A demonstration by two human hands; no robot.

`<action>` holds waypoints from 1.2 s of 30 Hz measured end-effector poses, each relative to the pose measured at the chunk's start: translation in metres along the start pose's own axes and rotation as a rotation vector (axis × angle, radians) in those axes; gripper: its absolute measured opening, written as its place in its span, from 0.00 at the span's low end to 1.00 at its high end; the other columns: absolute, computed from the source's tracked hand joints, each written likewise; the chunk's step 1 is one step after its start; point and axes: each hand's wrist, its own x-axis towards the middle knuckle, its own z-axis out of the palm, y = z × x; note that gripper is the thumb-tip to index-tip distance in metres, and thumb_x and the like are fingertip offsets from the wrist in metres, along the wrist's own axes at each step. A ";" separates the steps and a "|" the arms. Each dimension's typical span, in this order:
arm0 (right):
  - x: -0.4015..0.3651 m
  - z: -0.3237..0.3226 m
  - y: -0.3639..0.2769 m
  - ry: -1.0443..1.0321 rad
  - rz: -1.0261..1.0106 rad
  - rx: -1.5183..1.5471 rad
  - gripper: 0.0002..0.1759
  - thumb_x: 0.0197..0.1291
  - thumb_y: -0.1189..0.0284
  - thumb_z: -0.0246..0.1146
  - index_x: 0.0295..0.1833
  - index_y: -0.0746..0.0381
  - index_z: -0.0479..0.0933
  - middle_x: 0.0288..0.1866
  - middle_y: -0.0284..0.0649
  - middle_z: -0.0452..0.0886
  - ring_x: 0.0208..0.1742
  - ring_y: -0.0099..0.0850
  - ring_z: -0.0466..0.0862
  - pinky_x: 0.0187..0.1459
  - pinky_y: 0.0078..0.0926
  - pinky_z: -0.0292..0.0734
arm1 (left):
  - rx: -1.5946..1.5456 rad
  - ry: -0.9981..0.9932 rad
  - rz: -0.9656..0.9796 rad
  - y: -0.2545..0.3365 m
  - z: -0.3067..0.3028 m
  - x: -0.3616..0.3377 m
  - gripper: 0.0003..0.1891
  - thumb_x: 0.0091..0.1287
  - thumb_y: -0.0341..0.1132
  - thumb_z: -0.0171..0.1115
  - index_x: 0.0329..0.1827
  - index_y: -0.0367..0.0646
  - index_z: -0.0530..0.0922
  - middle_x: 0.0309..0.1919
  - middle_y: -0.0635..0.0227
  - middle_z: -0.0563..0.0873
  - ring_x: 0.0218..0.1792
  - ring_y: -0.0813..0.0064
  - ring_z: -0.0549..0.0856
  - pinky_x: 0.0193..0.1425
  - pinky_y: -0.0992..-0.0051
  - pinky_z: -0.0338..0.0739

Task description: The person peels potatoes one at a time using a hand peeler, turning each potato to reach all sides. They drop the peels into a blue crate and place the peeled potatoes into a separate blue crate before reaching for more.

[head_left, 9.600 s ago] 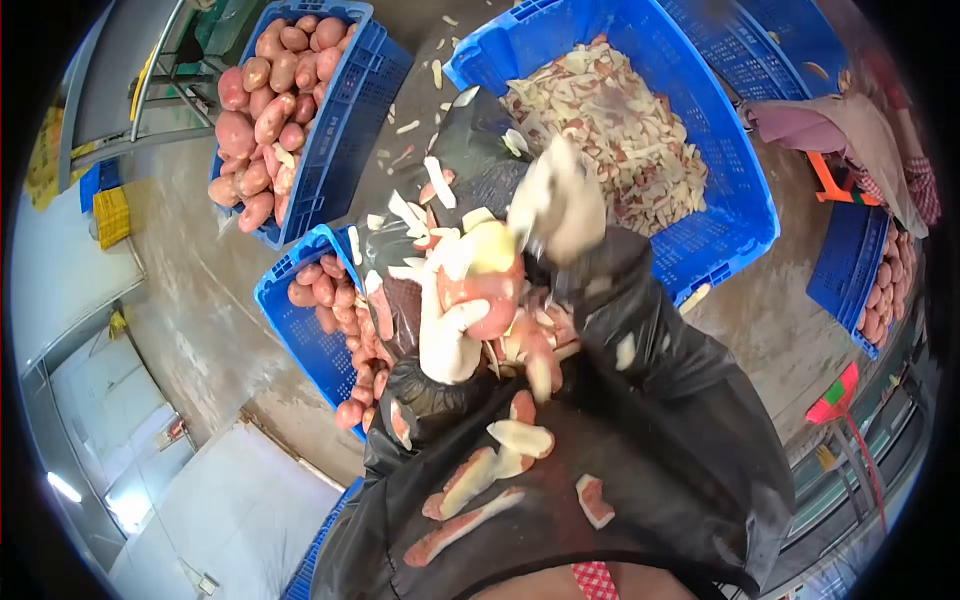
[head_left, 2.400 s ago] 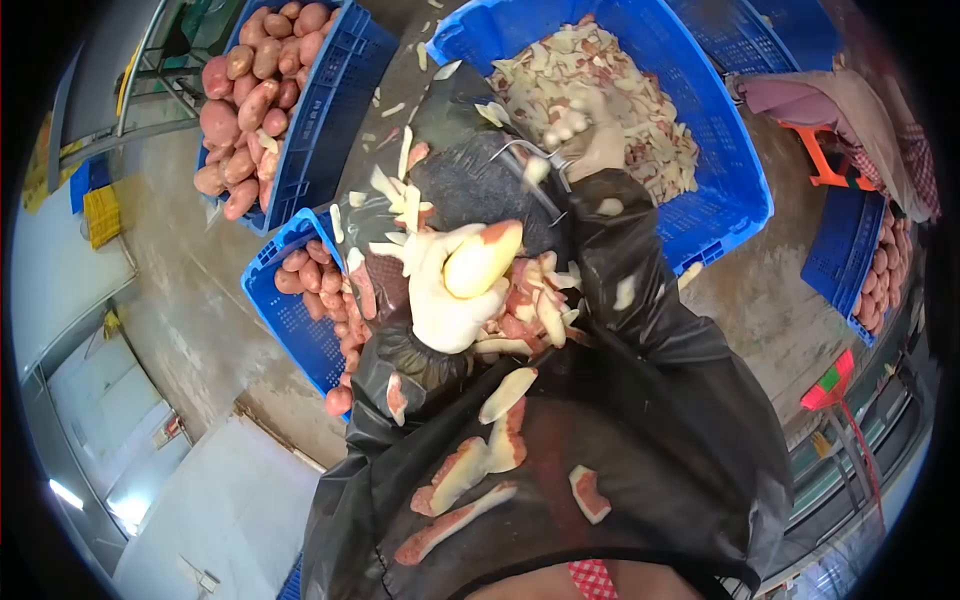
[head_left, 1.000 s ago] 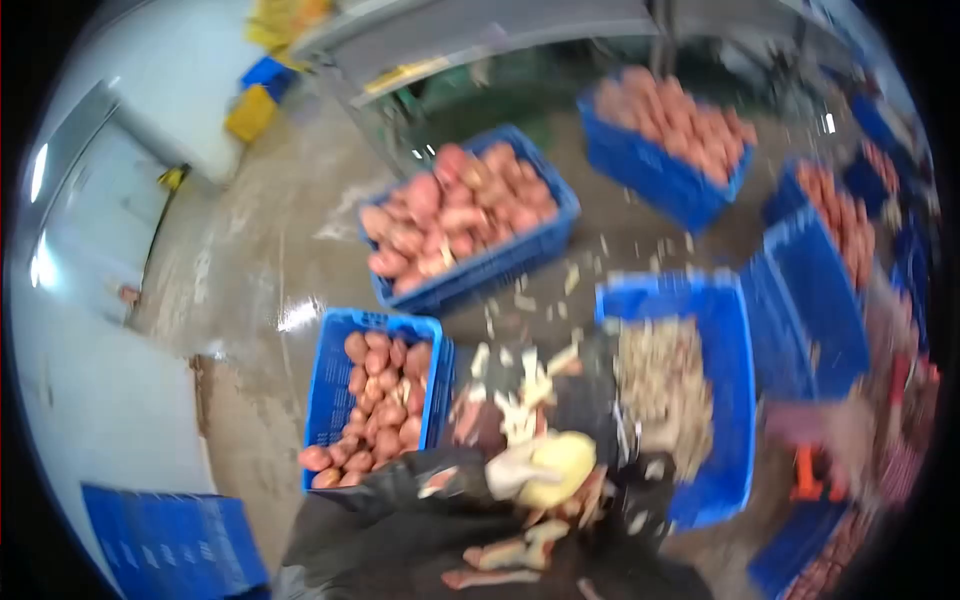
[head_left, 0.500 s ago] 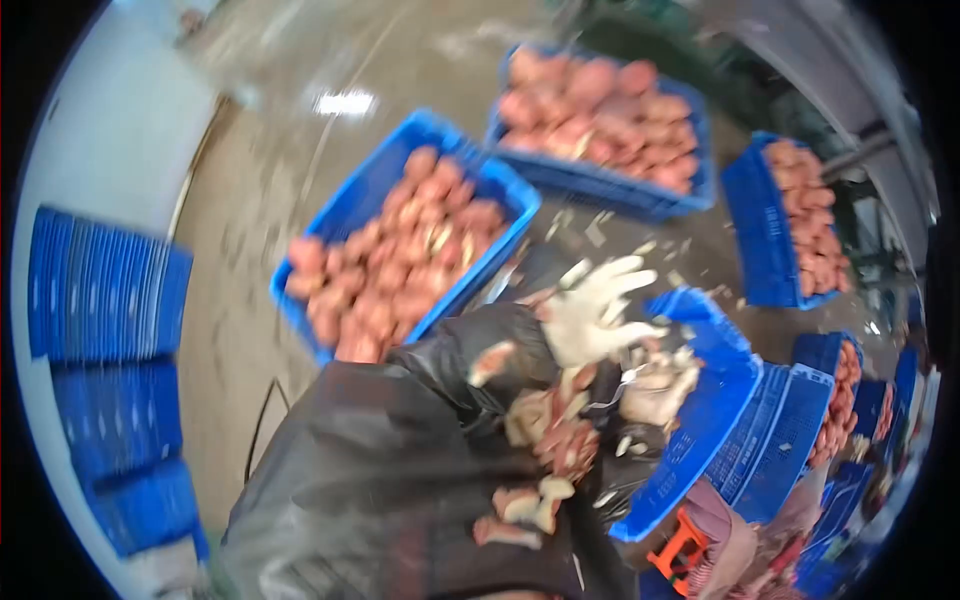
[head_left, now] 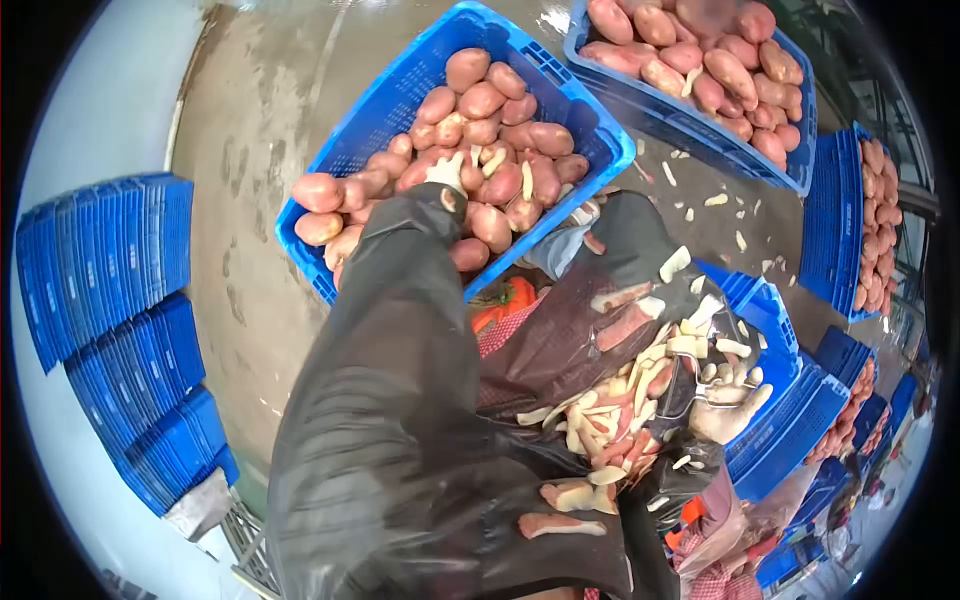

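Observation:
My left hand (head_left: 446, 172), in a whitish glove, reaches down among unpeeled pink-skinned potatoes (head_left: 480, 100) in a blue crate (head_left: 345, 130). It touches the potatoes there, and its fingers are mostly hidden. Near my lap, my right hand (head_left: 728, 412) is turned palm up in a pale, soiled glove. Its fingers curl round the thin wire handle of a peeler (head_left: 690, 396). Beside it, a heap of potato peelings (head_left: 610, 415) covers the dark waterproof apron (head_left: 545, 365) on my lap. More peel strips stick to the apron and sleeve.
A second crate of potatoes (head_left: 690, 125) stands ahead right, another crate (head_left: 832, 225) beyond it. Close by my right hand is a blue crate (head_left: 775, 325). Stacked blue crates (head_left: 110, 260) line the left wall. Peelings (head_left: 716, 200) litter the wet floor (head_left: 240, 190).
My left hand has moved from above my lap, where its fingers were spread, into the potato crate on the left. The peelings and right hand now show plainly; the view has shifted.

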 end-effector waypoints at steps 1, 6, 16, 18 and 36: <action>0.002 0.003 0.001 0.013 -0.004 -0.004 0.20 0.66 0.51 0.47 0.43 0.56 0.73 0.36 0.37 0.71 0.34 0.31 0.72 0.42 0.40 0.71 | -0.242 -0.102 -0.106 0.002 0.003 0.008 0.19 0.57 0.39 0.56 0.51 0.45 0.72 0.48 0.55 0.77 0.47 0.54 0.76 0.51 0.64 0.72; 0.005 0.009 0.004 -0.043 -0.072 -0.079 0.23 0.67 0.51 0.46 0.36 0.60 0.73 0.31 0.36 0.70 0.30 0.29 0.68 0.34 0.29 0.65 | -1.248 -0.181 -0.133 0.107 -0.093 -0.010 0.13 0.58 0.29 0.55 0.46 0.41 0.69 0.44 0.63 0.77 0.46 0.69 0.76 0.41 0.72 0.74; -0.081 -0.007 -0.063 -0.132 -0.354 0.455 0.20 0.64 0.63 0.50 0.19 0.50 0.57 0.13 0.24 0.55 0.13 0.18 0.55 0.19 0.17 0.57 | -0.865 -0.640 0.378 0.387 -0.127 -0.162 0.25 0.52 0.38 0.62 0.54 0.43 0.67 0.35 0.53 0.78 0.37 0.52 0.80 0.41 0.61 0.74; -0.072 -0.049 -0.032 0.085 -0.274 0.196 0.18 0.65 0.64 0.47 0.20 0.49 0.59 0.12 0.25 0.51 0.12 0.20 0.51 0.14 0.23 0.46 | -0.514 -0.467 0.549 0.383 -0.086 -0.181 0.18 0.54 0.39 0.58 0.46 0.43 0.71 0.35 0.54 0.77 0.31 0.55 0.81 0.35 0.60 0.76; -0.059 -0.096 -0.009 0.238 -0.485 0.497 0.23 0.66 0.52 0.49 0.26 0.59 0.66 0.17 0.35 0.68 0.18 0.33 0.73 0.23 0.33 0.71 | -0.335 -0.456 0.787 0.393 -0.097 -0.176 0.28 0.58 0.29 0.58 0.63 0.39 0.62 0.49 0.57 0.75 0.25 0.82 0.77 0.26 0.84 0.73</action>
